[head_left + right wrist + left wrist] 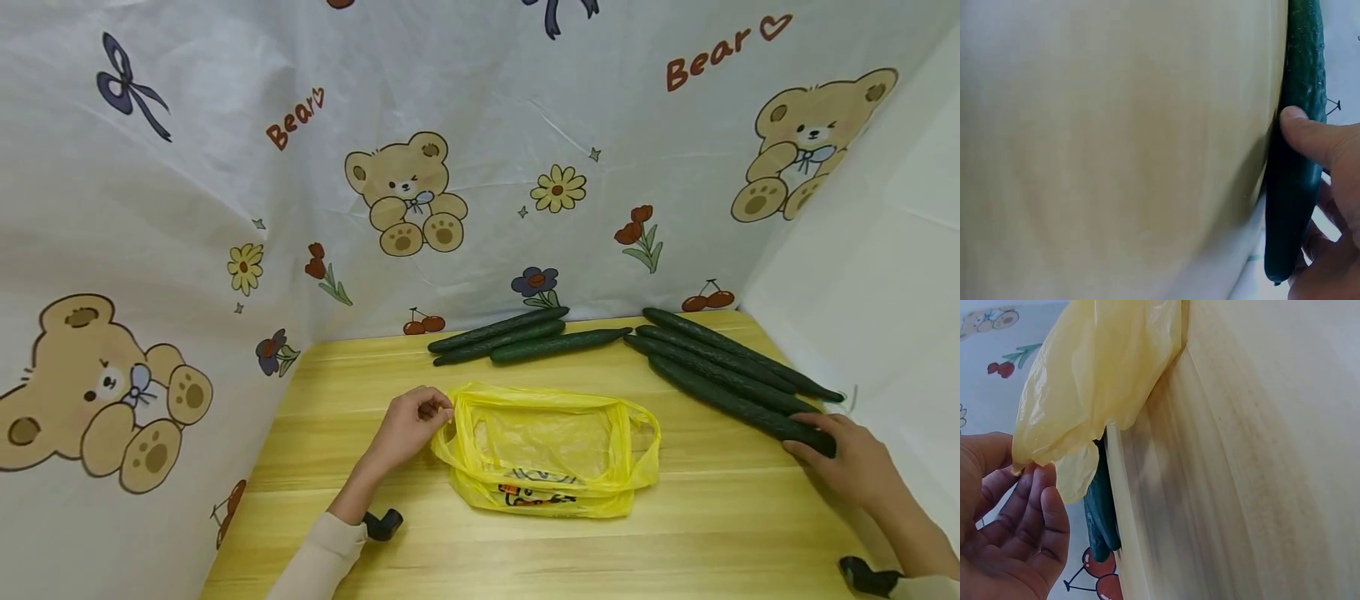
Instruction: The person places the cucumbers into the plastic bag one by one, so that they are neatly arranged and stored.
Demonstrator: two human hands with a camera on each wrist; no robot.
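A yellow plastic bag (542,500) lies on the table with its mouth spread wide. My left hand (411,423) pinches the bag's left handle between thumb and fingertips; in the left wrist view the yellow film (1094,381) hangs from that pinch. At the right, my right hand (851,458) grips the near end of a dark green cucumber (720,402), thumb on one side and fingers on the other. The right wrist view has the thumb across this cucumber (1300,69). Two more cucumbers (705,360) lie slanted right behind it.
Three other cucumbers (558,343) lie at the back of the wooden table (360,367), behind the bag. A cloth printed with bears (480,83) hangs along the back and left. To the right stands a white wall (877,292).
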